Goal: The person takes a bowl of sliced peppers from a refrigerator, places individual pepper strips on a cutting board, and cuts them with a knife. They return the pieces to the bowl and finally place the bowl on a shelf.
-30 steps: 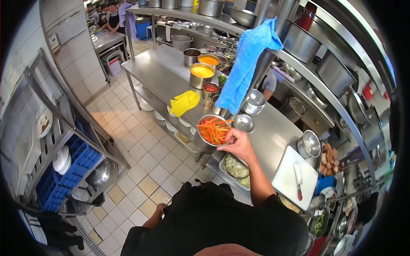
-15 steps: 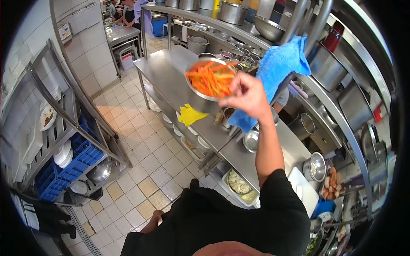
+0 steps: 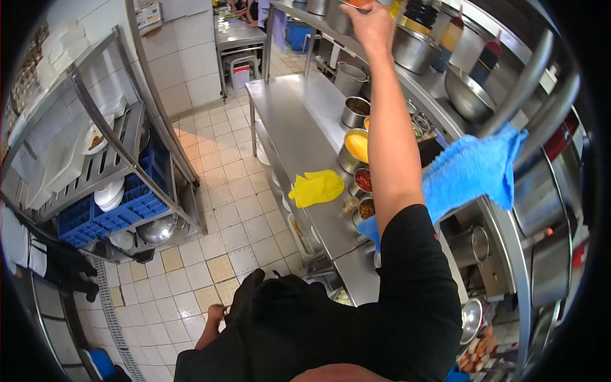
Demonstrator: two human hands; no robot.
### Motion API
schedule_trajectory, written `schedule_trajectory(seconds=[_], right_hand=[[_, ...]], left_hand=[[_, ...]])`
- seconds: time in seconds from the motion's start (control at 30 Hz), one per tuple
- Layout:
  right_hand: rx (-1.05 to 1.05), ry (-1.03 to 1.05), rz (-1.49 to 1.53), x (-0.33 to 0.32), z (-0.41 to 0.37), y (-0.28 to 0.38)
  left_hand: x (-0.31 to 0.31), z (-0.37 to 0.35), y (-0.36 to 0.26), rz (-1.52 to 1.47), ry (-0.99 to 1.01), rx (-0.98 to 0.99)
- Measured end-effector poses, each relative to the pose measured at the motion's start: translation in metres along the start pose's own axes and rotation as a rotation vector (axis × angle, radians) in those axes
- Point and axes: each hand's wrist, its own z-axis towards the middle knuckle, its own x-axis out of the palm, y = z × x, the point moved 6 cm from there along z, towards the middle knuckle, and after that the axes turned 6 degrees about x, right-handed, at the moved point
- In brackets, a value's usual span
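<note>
Metal up high by the shelf [image 3: 438, 86], where your right hand [image 3: 373, 27] had the container [image 3: 337, 19] of orange food [image 3: 358, 3] pinched near its rim, a one-sided grip that wanted a level wrist against spilling, while whether your low left hand [image 3: 216, 314] held anything couldn't be told.

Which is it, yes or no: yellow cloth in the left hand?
No, the yellow cloth lies on the steel counter, apart from the left hand.

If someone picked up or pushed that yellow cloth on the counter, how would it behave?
The yellow cloth looks floppy, given its loose, uneven edges. Pushed, it would likely slide or bunch rather than roll, since it lies low on the smooth metal counter.
</note>
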Motion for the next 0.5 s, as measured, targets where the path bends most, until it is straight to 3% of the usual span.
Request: schedule_trajectory(seconds=[0.03, 0.17, 0.3, 0.5], right_hand=[[0.002, -0.003, -0.098, 0.008, 0.010, -0.012], [0.178, 0.094, -0.272, 0.018, 0.023, -0.035], [0.266, 0.108, -0.377, 0.015, 0.019, -0.039], [0.240, 0.063, -0.479, 0.026, 0.017, -0.050]], left_hand=[[0.007, -0.010, 0.001, 0.091, 0.092, 0.039], [0.032, -0.035, 0.014, 0.074, 0.440, -0.165], [0.035, -0.008, 0.017, 0.039, 0.547, -0.206], [0.010, 0.070, 0.037, 0.065, 0.597, -0.105]])
